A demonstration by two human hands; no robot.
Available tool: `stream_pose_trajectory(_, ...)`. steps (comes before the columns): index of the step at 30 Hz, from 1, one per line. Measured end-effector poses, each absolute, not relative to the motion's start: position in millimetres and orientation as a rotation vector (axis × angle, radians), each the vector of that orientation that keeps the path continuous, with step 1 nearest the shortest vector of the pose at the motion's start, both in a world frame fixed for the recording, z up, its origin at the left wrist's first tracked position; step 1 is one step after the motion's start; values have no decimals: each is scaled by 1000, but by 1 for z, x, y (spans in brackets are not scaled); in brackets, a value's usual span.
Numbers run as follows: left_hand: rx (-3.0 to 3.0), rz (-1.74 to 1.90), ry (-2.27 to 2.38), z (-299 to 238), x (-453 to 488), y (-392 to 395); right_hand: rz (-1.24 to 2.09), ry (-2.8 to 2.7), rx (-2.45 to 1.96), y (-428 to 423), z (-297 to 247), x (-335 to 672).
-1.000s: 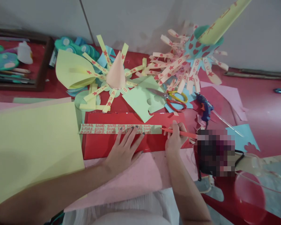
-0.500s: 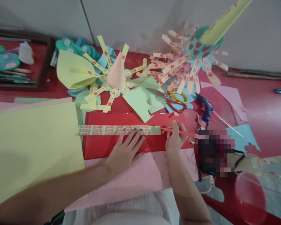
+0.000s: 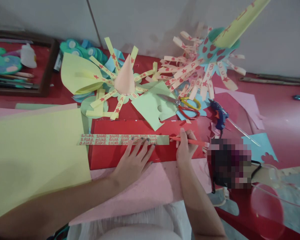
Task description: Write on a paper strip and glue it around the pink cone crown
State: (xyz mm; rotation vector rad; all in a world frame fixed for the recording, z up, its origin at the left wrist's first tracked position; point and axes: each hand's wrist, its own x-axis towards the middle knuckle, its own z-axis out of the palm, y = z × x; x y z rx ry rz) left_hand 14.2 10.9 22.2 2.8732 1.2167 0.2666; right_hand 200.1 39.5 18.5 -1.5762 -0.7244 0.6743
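Observation:
A narrow pale green paper strip (image 3: 102, 139), covered with rows of red handwriting, lies across a glossy red sheet (image 3: 107, 156). My left hand (image 3: 135, 158) rests flat on the strip with its fingers spread, hiding part of the writing. At the strip's right end, my right hand (image 3: 185, 146) is closed around a red pen (image 3: 196, 142), its tip at or close to the strip's edge. Under my forearms is a pink sheet (image 3: 145, 190), and to the left lies a large pale yellow sheet (image 3: 35, 150).
Beyond the red sheet are scissors (image 3: 187, 108), a cut green paper (image 3: 152, 103), a pink paper cone with strips (image 3: 125, 80) and a taller paper craft (image 3: 215, 50). A blue glue gun (image 3: 218, 113) lies at right. A wooden tray (image 3: 46, 66) stands back left.
The paper strip has slid slightly to the left beneath my left hand. My right hand has shifted slightly left with the pen, which stays beside the strip's right end.

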Motion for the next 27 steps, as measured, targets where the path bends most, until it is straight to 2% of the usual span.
stream_pose_trajectory(17,2909,247,1211,22,15,12,686,-762,-1585,40,23,198)
stream_pose_trajectory(27,2901,309,1210,19,14,11,839,-1146,-1667,35,19,200)
